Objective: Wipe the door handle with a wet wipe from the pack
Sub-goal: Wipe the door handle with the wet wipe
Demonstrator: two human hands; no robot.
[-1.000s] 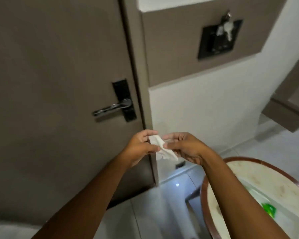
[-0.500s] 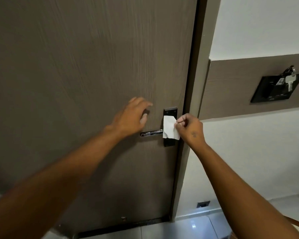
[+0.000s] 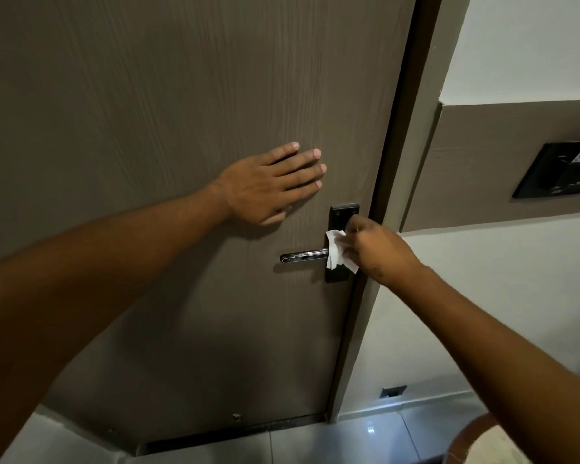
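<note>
Now flat on the grainy door (image 3: 148, 95): left hand (image 3: 268, 185), fingers spread. Right hand (image 3: 372, 246) pinching crumpled white wipe (image 3: 337, 251) against shiny metal handle (image 3: 303, 256).

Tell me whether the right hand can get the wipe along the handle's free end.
Probably yes: the right hand holds the wipe at the handle base, and the lever's free end is bare.

No legible text, label, brand, number or sign is shown. Small pale markings are seen on the black wall panel (image 3: 556, 170) at the right, but they are too blurred and small to be read. No lettering is seen on the door (image 3: 181, 95).
</note>
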